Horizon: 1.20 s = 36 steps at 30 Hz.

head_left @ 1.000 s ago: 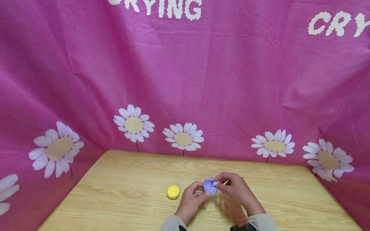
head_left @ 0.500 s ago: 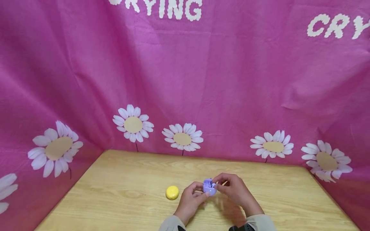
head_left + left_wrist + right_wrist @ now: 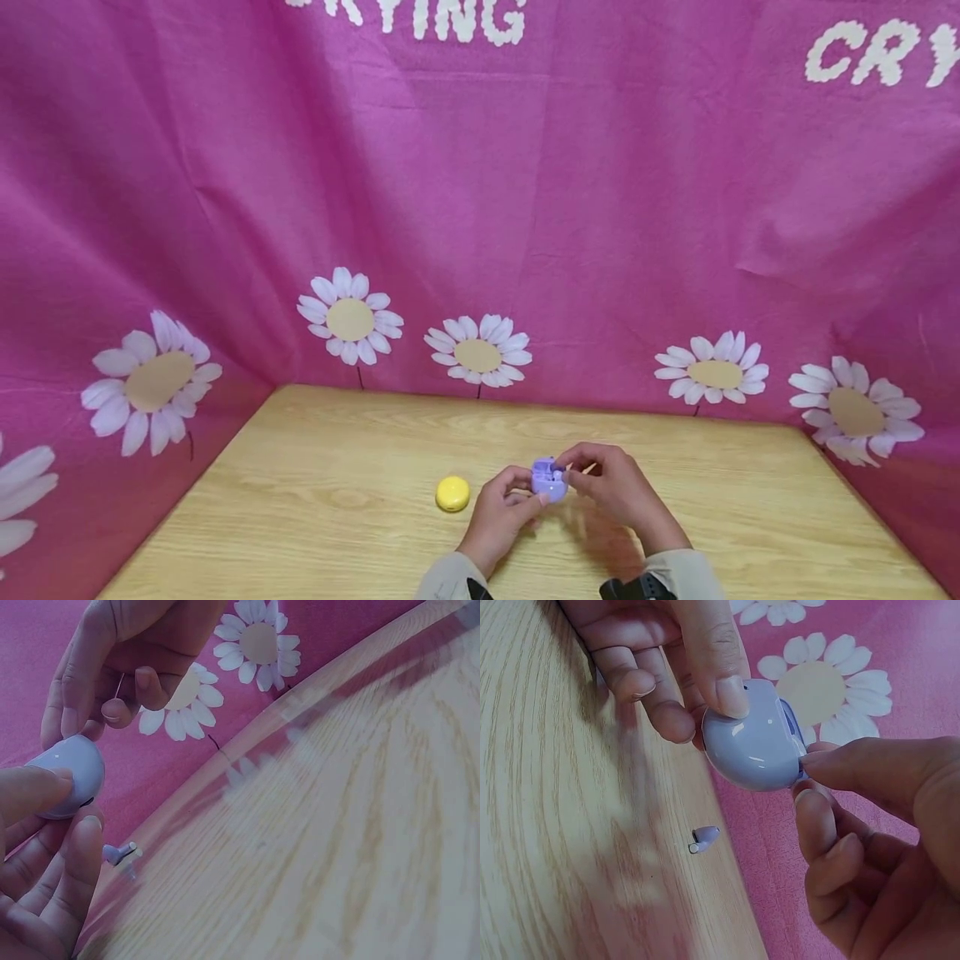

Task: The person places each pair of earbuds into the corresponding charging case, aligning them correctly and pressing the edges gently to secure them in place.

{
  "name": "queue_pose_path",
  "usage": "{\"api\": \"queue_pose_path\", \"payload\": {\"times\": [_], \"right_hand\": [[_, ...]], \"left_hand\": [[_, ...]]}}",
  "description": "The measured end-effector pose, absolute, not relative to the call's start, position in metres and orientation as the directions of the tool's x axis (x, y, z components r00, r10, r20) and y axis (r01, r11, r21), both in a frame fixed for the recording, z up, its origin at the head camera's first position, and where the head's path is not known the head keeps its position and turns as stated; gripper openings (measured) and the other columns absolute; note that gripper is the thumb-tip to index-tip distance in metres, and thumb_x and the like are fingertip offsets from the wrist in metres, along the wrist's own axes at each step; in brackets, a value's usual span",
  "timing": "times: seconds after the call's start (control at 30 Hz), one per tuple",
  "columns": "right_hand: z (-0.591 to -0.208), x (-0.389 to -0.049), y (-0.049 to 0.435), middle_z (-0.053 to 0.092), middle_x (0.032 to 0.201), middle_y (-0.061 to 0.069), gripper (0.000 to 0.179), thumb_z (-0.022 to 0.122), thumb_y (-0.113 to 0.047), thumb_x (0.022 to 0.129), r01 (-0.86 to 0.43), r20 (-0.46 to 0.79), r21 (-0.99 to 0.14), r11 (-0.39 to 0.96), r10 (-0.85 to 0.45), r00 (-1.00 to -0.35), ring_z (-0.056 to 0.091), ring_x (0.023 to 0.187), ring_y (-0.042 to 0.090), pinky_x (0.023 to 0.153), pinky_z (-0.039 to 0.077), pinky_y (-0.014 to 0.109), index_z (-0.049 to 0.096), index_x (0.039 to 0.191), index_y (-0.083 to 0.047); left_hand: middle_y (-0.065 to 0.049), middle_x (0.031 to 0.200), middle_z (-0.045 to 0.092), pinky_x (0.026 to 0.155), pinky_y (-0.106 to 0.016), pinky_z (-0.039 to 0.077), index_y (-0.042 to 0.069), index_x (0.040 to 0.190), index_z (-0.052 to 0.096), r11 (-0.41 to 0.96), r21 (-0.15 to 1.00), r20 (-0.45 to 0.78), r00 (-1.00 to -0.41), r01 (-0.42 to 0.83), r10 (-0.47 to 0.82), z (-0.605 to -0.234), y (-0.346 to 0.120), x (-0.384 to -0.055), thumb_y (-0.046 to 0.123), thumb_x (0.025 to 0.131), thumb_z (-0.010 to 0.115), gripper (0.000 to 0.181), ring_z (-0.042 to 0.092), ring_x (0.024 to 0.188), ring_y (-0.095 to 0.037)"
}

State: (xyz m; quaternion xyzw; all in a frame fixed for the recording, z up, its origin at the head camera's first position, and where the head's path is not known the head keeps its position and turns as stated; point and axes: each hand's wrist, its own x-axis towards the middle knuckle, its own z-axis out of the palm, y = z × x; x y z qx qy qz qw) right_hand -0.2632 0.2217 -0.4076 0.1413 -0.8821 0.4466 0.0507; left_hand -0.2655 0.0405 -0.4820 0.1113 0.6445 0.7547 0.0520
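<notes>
My left hand holds a shiny lilac earbud case, its lid raised, with the thumb across the front. At the case's right side, my right hand pinches a small lilac earbud at the opening. In the right wrist view, the right thumb and index finger meet at the rim of the case, and the pinched earbud is mostly hidden. A second earbud lies on the table below the case; the left wrist view also shows this loose earbud.
A round yellow case sits on the wood-grain table, left of my left hand. A pink cloth printed with daisies and white letters hangs round the back and sides of the table.
The head view has shifted slightly. Both hands stay at the lilac case, while the right fingers and the earbud move only a little at its opening.
</notes>
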Motion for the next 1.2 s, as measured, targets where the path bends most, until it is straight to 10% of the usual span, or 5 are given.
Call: {"api": "queue_pose_path", "payload": {"times": [1.2], "right_hand": [[-0.414,-0.2658,0.2242,0.067,0.087,0.005,0.011,0.069,-0.004,0.085,-0.309,0.236,-0.79,0.529,-0.203,-0.95,0.056,0.062,0.012,0.056,0.049,0.024,0.073,0.094,-0.008]], "left_hand": [[-0.006,0.095,0.062,0.064,-0.028,0.056,0.001,0.104,0.063,-0.166,0.984,0.106,-0.967,0.069,0.23,-0.4788,0.0402,-0.2648,0.006,0.081,0.073,0.026,0.063,0.077,-0.014]]}}
